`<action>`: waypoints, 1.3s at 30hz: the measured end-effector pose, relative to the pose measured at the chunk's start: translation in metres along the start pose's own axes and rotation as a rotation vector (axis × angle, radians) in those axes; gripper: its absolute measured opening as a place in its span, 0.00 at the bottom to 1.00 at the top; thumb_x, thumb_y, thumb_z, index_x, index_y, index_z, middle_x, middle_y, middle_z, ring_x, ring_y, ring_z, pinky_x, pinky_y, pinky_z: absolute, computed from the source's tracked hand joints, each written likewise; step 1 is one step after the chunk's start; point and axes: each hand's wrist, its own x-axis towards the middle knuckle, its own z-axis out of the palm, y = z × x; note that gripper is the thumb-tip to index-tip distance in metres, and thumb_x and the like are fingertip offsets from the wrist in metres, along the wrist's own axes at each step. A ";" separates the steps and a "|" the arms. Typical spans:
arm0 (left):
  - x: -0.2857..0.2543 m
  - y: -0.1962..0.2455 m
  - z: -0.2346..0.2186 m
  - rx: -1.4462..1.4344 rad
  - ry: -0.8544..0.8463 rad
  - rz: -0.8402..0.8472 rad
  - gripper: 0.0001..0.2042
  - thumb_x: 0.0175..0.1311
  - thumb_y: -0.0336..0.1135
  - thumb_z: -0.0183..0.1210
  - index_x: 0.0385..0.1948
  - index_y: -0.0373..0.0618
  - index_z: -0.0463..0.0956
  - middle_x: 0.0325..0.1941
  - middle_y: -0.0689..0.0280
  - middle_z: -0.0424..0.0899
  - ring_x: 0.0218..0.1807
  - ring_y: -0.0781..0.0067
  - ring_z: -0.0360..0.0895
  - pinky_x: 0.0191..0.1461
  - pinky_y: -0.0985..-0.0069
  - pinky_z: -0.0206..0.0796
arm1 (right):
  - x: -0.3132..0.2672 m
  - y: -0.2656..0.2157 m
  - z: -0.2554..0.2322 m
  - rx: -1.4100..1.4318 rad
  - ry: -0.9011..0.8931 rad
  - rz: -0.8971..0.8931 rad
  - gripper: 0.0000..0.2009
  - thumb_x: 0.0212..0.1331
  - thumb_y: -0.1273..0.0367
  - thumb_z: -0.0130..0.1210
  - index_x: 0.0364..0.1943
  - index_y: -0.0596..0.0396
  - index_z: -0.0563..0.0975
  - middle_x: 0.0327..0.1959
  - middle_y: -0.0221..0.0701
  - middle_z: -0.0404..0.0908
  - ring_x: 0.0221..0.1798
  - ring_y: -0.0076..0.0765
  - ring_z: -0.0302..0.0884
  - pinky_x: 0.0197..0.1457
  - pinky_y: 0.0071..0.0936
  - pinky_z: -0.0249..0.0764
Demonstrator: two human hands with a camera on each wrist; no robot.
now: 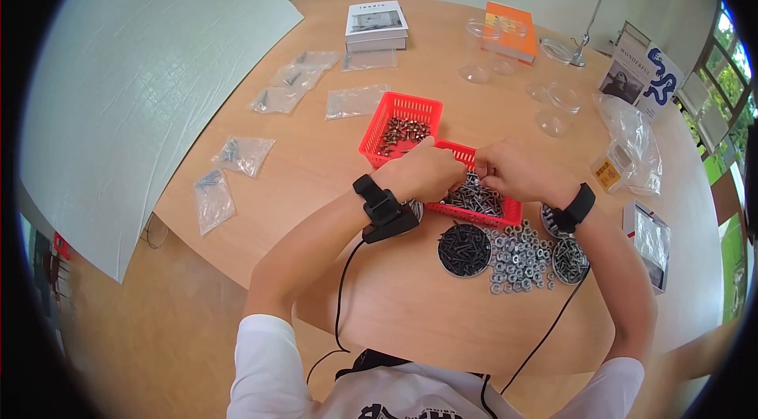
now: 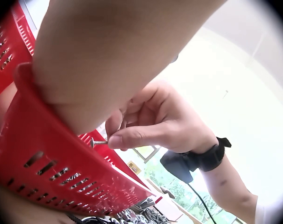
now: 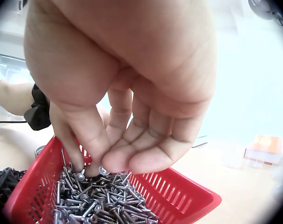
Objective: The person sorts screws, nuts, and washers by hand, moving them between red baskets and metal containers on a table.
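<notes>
Right hand (image 1: 523, 171) pinching one silver metal screw (image 2: 100, 143) over red slotted plastic basket (image 2: 34, 126), left hand (image 1: 425, 169) inside, grip indiscernible; apparently picking-out stage, next calling for steady lift.

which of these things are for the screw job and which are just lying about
Likely in the job:
right hand, pinching a screw
left hand, dipped into the nearer red basket
silver screws
perhaps dark screws and nuts

Seemingly just lying about:
white book
orange book
printed cards
</notes>
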 end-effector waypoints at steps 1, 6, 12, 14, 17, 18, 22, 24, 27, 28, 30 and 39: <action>-0.002 0.000 -0.003 -0.042 0.034 -0.006 0.02 0.56 0.31 0.66 0.30 0.50 0.83 0.33 0.66 0.86 0.42 0.62 0.83 0.48 0.61 0.66 | -0.001 0.000 -0.001 0.002 0.007 -0.001 0.04 0.50 0.77 0.62 0.29 0.59 0.78 0.26 0.39 0.82 0.32 0.46 0.80 0.37 0.38 0.75; -0.017 0.001 -0.020 -0.168 0.146 -0.002 0.06 0.54 0.27 0.66 0.34 0.43 0.82 0.34 0.59 0.87 0.39 0.53 0.84 0.46 0.60 0.74 | -0.002 -0.001 -0.003 0.007 0.035 -0.020 0.04 0.50 0.77 0.62 0.29 0.59 0.78 0.25 0.40 0.81 0.31 0.47 0.80 0.37 0.38 0.75; -0.060 0.001 -0.041 -0.249 0.394 -0.052 0.05 0.56 0.25 0.61 0.34 0.39 0.82 0.34 0.55 0.85 0.42 0.50 0.82 0.49 0.56 0.71 | 0.004 -0.012 -0.005 0.053 0.043 -0.036 0.05 0.51 0.76 0.63 0.31 0.59 0.79 0.28 0.41 0.83 0.33 0.48 0.82 0.38 0.38 0.76; -0.079 -0.001 -0.050 -0.229 0.400 -0.076 0.06 0.58 0.27 0.63 0.36 0.40 0.80 0.35 0.56 0.84 0.40 0.52 0.80 0.45 0.60 0.70 | 0.007 -0.018 -0.007 0.066 0.048 -0.042 0.05 0.52 0.76 0.64 0.32 0.60 0.79 0.28 0.41 0.83 0.33 0.47 0.82 0.38 0.37 0.76; -0.099 -0.005 -0.049 -0.163 0.418 -0.115 0.06 0.59 0.28 0.64 0.37 0.41 0.80 0.35 0.56 0.83 0.38 0.54 0.79 0.42 0.62 0.70 | 0.015 -0.026 -0.008 0.131 0.044 -0.055 0.05 0.53 0.75 0.64 0.32 0.60 0.79 0.28 0.40 0.83 0.32 0.44 0.82 0.39 0.36 0.77; -0.105 -0.006 -0.047 -0.137 0.423 -0.132 0.06 0.59 0.28 0.64 0.37 0.41 0.79 0.34 0.57 0.83 0.37 0.54 0.79 0.41 0.62 0.69 | 0.019 -0.029 -0.007 0.161 0.038 -0.062 0.05 0.53 0.75 0.64 0.32 0.60 0.79 0.27 0.39 0.83 0.32 0.43 0.82 0.39 0.36 0.77; -0.118 -0.012 -0.037 -0.213 0.335 -0.218 0.07 0.60 0.28 0.65 0.37 0.40 0.80 0.34 0.56 0.83 0.36 0.53 0.79 0.40 0.61 0.70 | 0.032 -0.041 -0.002 0.202 0.056 -0.126 0.06 0.53 0.74 0.65 0.32 0.59 0.79 0.27 0.37 0.83 0.32 0.39 0.82 0.39 0.34 0.78; -0.122 -0.012 -0.035 -0.217 0.311 -0.236 0.07 0.59 0.28 0.64 0.37 0.39 0.80 0.34 0.56 0.83 0.36 0.53 0.80 0.40 0.61 0.70 | 0.039 -0.044 0.003 0.206 0.068 -0.155 0.06 0.54 0.74 0.65 0.33 0.59 0.79 0.27 0.37 0.83 0.32 0.38 0.82 0.39 0.34 0.78; -0.123 -0.014 -0.030 -0.203 0.270 -0.243 0.06 0.59 0.27 0.64 0.37 0.39 0.80 0.34 0.55 0.83 0.37 0.52 0.80 0.41 0.60 0.70 | 0.045 -0.059 0.000 0.271 0.010 -0.137 0.05 0.53 0.74 0.64 0.31 0.59 0.79 0.29 0.38 0.83 0.36 0.46 0.82 0.41 0.40 0.77; -0.123 -0.014 -0.031 -0.198 0.251 -0.244 0.06 0.59 0.27 0.64 0.37 0.39 0.80 0.34 0.55 0.84 0.37 0.51 0.80 0.41 0.60 0.70 | 0.047 -0.060 0.002 0.255 0.020 -0.150 0.05 0.54 0.73 0.64 0.31 0.59 0.79 0.29 0.38 0.83 0.36 0.46 0.82 0.41 0.40 0.77; -0.122 -0.013 -0.032 -0.189 0.215 -0.247 0.06 0.59 0.26 0.64 0.37 0.39 0.80 0.34 0.55 0.84 0.38 0.50 0.80 0.41 0.60 0.71 | 0.051 -0.061 0.010 0.220 0.040 -0.173 0.06 0.54 0.73 0.65 0.30 0.59 0.79 0.29 0.39 0.83 0.36 0.45 0.82 0.41 0.39 0.77; -0.118 -0.015 -0.027 -0.197 0.221 -0.231 0.07 0.60 0.28 0.64 0.38 0.39 0.81 0.37 0.56 0.85 0.39 0.53 0.82 0.43 0.61 0.73 | 0.050 -0.055 0.013 0.280 0.072 -0.201 0.05 0.54 0.72 0.63 0.31 0.60 0.80 0.29 0.41 0.83 0.36 0.47 0.82 0.43 0.40 0.77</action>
